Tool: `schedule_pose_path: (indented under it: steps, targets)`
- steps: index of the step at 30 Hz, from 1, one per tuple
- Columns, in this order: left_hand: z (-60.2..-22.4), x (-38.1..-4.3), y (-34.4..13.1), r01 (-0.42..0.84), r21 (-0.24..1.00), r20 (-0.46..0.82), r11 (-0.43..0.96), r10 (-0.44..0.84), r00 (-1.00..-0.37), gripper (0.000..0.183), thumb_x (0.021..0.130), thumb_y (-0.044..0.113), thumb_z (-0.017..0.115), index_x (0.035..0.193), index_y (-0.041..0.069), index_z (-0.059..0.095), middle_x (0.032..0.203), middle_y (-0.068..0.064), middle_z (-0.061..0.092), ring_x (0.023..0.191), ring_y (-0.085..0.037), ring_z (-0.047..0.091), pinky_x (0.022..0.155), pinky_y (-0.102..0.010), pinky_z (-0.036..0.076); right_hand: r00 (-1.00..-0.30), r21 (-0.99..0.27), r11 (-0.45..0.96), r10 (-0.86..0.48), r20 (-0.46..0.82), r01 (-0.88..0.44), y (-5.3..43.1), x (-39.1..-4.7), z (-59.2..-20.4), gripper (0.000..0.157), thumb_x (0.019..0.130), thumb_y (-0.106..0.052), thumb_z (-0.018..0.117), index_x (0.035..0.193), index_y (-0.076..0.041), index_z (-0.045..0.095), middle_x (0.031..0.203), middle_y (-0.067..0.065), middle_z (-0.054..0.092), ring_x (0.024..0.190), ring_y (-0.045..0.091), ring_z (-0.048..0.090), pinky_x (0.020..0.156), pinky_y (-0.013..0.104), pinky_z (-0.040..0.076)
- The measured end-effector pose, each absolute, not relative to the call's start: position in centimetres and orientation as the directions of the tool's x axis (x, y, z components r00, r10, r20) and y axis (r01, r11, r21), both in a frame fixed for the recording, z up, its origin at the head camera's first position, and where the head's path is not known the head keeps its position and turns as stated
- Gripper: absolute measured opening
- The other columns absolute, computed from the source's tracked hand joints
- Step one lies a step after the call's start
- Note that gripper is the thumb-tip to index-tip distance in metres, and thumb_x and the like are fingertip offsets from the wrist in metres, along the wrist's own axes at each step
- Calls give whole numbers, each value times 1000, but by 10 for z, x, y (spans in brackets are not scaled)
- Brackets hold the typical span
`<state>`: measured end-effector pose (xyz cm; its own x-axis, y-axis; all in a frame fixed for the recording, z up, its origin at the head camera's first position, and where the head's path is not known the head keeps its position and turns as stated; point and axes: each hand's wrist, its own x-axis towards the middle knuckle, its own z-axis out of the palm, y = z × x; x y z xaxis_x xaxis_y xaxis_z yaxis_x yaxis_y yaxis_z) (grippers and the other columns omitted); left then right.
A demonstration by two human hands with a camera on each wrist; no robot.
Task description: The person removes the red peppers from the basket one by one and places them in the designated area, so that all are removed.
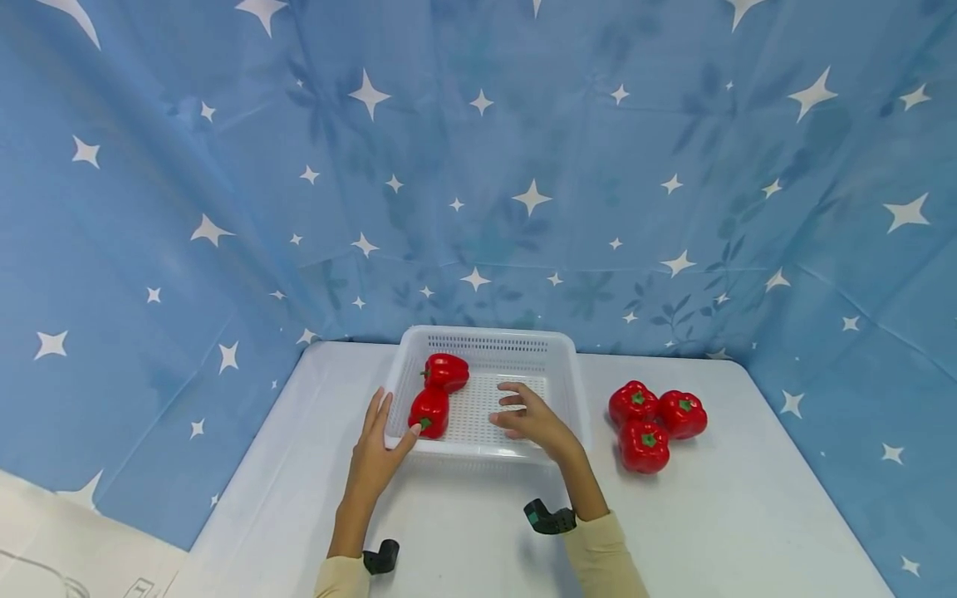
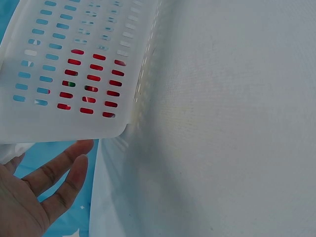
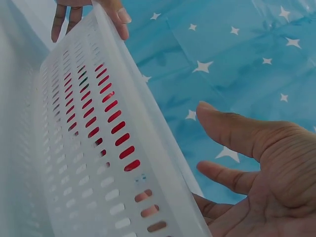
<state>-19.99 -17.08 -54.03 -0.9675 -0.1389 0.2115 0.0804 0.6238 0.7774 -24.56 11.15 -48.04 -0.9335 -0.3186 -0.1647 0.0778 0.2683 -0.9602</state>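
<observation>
Two red bell peppers, one at the back (image 1: 446, 372) and one nearer the front (image 1: 429, 410), lie at the left inside a white perforated plastic basket (image 1: 489, 449). My left hand (image 1: 376, 453) is at the basket's front left corner, its fingers extended along the outside and its thumb by the rim near the front pepper. Over the right part of the basket hovers my right hand (image 1: 532, 422), fingers spread and slightly bent, holding nothing. In the right wrist view, the right hand (image 3: 261, 168) has thumb and fingers apart above the basket's rim.
Three more red bell peppers, a back left one (image 1: 632, 402), a right one (image 1: 682, 414) and a front one (image 1: 644, 446), sit together on the white table (image 1: 463, 531) right of the basket. A blue star-patterned curtain (image 1: 478, 166) hangs behind the table and at its sides.
</observation>
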Motion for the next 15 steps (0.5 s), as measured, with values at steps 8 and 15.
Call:
schedule_pose_path:
  steps: [8,15]
  targets:
    - [-541,-199,-171,86,774,219,628,-138,-966,85,86,55,66,155,21,29,164,6,17,141,-35,41,92,-53,52,-914,-944,317,-347,-208,94,93,-262,-471,67,85,-23,75,143,-12,43,140,26,47,112,30,62,87,46,60]
    - [-540,-200,-172,94,775,221,625,-128,-967,85,87,56,65,155,21,28,164,6,17,141,-35,41,91,-52,53,-884,-926,368,-400,-243,88,74,-279,-466,69,84,-18,76,143,-10,43,141,27,45,113,35,61,90,52,57]
